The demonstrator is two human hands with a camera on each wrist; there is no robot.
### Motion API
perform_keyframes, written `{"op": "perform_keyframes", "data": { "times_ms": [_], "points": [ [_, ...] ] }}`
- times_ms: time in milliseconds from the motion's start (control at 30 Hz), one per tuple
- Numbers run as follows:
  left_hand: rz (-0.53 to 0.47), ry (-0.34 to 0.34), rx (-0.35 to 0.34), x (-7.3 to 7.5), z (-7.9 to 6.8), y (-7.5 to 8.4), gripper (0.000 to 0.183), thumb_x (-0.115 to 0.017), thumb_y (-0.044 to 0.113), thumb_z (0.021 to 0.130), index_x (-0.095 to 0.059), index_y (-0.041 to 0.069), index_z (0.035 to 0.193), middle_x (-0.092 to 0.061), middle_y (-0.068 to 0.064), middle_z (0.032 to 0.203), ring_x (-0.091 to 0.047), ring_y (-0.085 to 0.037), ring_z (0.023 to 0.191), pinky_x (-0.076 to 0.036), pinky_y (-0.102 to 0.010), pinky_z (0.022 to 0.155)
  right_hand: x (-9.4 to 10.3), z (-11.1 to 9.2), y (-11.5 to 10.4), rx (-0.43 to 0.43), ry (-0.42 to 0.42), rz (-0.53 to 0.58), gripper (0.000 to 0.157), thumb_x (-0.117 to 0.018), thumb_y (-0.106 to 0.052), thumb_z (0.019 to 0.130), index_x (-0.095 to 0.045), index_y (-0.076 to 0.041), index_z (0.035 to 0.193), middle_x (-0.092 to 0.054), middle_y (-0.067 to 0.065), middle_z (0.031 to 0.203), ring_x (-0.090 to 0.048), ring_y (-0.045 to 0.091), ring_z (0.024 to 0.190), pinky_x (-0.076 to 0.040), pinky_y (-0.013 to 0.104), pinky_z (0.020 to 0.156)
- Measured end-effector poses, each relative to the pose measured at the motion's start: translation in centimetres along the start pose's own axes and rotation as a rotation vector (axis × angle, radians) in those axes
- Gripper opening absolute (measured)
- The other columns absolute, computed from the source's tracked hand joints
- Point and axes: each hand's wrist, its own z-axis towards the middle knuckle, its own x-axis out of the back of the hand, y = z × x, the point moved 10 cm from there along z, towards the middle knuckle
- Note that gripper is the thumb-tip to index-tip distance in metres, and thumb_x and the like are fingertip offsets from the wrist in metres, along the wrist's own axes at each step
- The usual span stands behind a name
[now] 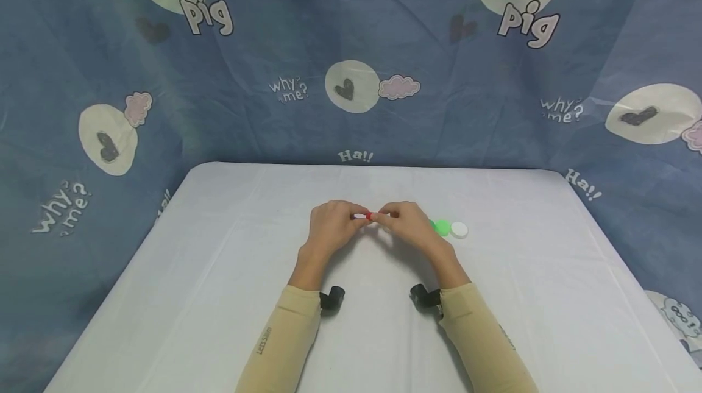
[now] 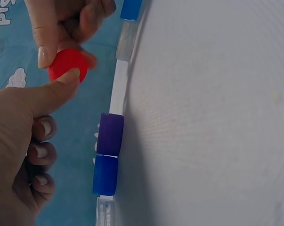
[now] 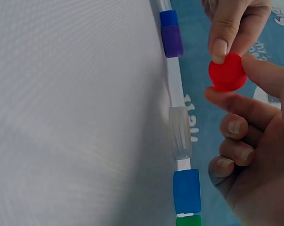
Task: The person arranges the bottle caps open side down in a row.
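Over the table, a round red cap is held between both hands. My left hand pinches it, with the thumb across its face in the left wrist view. From the other side my right hand grips its edge with thumb and index finger, the remaining fingers loosely curled. Below the hands stands a row of similar caps: a purple cap, a blue cap, a clear cap and another blue cap. In the head view the hands hide most of this row.
Right of the right hand lie a light green cap and a white cap, with a darker green cap partly hidden. A white cloth covers the table. Behind it hangs a blue printed curtain.
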Motion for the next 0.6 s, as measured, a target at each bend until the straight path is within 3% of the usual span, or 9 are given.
{"op": "perform_keyframes", "data": {
  "times_ms": [133, 233, 600],
  "points": [
    [-0.019, -0.003, 0.033, 0.0, -0.1, -0.4, 0.021, -0.078, 0.046, 0.082, -0.080, 0.035, 0.100, -0.073, 0.012, 0.072, -0.045, -0.009, 0.055, -0.033, -0.027, 0.048, 0.5, 0.0, -0.4, 0.029, 0.049, -0.052, 0.028, -0.067, -0.045, 0.091, -0.077, -0.021, 0.104, -0.065, -0.001, 0.075, -0.053, 0.015, 0.067, -0.041, 0.029, 0.058],
    [-0.032, -0.009, 0.055, 0.0, -0.2, -0.5, 0.023, -0.078, 0.046, 0.082, -0.080, 0.033, 0.101, -0.071, 0.011, 0.069, -0.044, -0.010, 0.055, -0.032, -0.028, 0.048, 0.8, -0.1, -0.8, 0.064, 0.091, -0.092, 0.025, -0.071, -0.037, 0.091, -0.077, -0.018, 0.106, -0.056, 0.000, 0.065, -0.047, 0.015, 0.059, -0.036, 0.029, 0.053],
    [-0.046, -0.006, 0.064, -0.2, -0.2, -0.5, 0.026, -0.078, 0.045, 0.084, -0.079, 0.030, 0.105, -0.074, 0.009, 0.075, -0.052, -0.009, 0.059, -0.035, -0.027, 0.049, 1.0, -0.2, -1.0, 0.085, 0.114, -0.037, 0.013, -0.071, -0.026, 0.091, -0.078, -0.016, 0.095, -0.066, 0.000, 0.075, -0.051, 0.015, 0.060, -0.040, 0.029, 0.053]
  ]
}}
